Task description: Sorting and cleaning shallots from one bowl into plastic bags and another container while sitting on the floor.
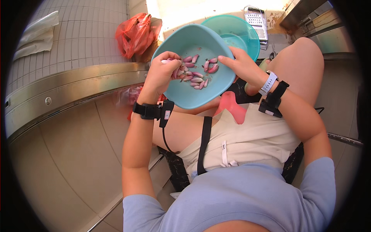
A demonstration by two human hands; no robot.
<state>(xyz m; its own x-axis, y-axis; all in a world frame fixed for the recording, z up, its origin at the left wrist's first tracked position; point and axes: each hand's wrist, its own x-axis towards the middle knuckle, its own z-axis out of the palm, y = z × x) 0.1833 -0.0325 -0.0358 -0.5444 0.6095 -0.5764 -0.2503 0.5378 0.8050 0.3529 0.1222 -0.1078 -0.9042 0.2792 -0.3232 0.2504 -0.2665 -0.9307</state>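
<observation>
My right hand (242, 65) grips the right rim of a blue plastic basin (188, 97), thumb over the edge and the other fingers mostly hidden behind it. The basin is tilted and holds several pinkish-purple shallots or cloves (197, 79) with bits of skin among them. At the basin's left side, my left hand (168, 68) is curled around several of the same cloves, some showing between thumb and fingers. Behind the basin's upper right stands a teal translucent bowl (252, 37).
A red plastic bag (134, 36) lies at the upper left, beyond a metal door track (58, 92). A metal grater (256, 24) lies at the upper right, with scissors (272, 55) below it. A clear bag (127, 95) is partly hidden beside my left forearm.
</observation>
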